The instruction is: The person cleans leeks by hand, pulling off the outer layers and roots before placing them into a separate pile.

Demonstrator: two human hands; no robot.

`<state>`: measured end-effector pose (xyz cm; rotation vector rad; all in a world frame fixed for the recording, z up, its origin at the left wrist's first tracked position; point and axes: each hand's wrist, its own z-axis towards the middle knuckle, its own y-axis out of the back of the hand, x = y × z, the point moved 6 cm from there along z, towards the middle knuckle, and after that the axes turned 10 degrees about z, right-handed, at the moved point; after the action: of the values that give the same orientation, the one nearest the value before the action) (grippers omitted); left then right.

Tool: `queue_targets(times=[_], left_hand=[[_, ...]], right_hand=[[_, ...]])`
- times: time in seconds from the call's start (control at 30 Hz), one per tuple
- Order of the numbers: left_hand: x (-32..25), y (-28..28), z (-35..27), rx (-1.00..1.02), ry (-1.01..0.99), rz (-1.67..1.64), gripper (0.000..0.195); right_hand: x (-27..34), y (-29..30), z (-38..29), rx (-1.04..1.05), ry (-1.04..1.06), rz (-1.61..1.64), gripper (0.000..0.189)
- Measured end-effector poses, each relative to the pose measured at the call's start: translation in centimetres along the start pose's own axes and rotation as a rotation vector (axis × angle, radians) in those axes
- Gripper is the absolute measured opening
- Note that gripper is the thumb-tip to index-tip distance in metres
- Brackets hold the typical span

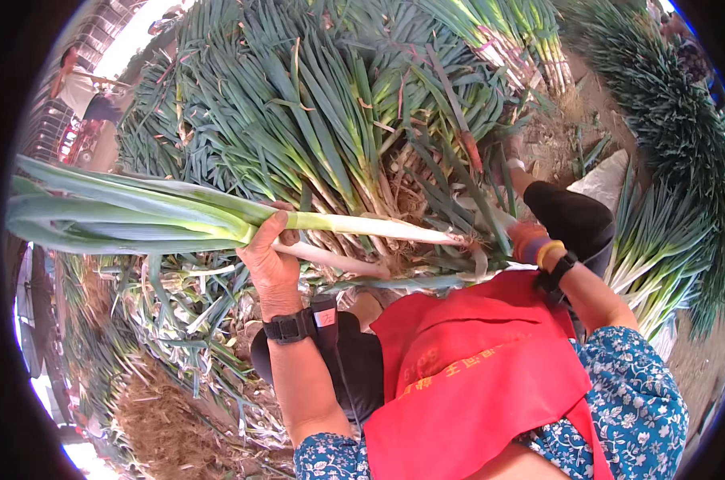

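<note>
My bare left hand [270, 255] grips two large green onions, probably Welsh onions. The upper stalk [368, 225] points its white shaft and rooted end right, towards my right hand. Below it, the shorter-looking white shaft of the second onion [332, 258] slants down to the right. Their broad green leaves [128, 219] stretch out to the left. My right hand [532, 243], in an orange and purple knit glove, is beside my knee, right of the root end. It is blurred, and pale leaf strips lie near its fingers; whether it holds any is unclear.
A big heap of green onions [290, 114] lies ahead. Tied bundles [518, 54] stand at the upper right, with more onions [662, 258] along the right side. Stripped leaves [206, 318] litter the left ground. A person [83, 90] is at the far upper left, near a red vehicle [83, 141].
</note>
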<state>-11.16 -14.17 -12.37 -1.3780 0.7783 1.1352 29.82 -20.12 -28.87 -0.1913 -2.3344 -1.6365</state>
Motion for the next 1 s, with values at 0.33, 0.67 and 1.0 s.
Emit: queue_targets(times=[0.33,0.67,1.0], left_hand=[[2.5,-6.9,-1.1,0.249,0.084,-0.046,0.035],[6.2,-5.8,-1.4,0.076,0.276,-0.028,0.028],[4.2,-6.8,-1.3,0.275,0.139,-0.026,0.043]], right_hand=[[20.8,9.3,0.2,-0.362,0.618,0.406,0.035],[18.4,6.5,1.6,0.099,0.497,1.075,0.034],[15.3,2.3,2.4,-0.01,0.43,0.667,0.015]])
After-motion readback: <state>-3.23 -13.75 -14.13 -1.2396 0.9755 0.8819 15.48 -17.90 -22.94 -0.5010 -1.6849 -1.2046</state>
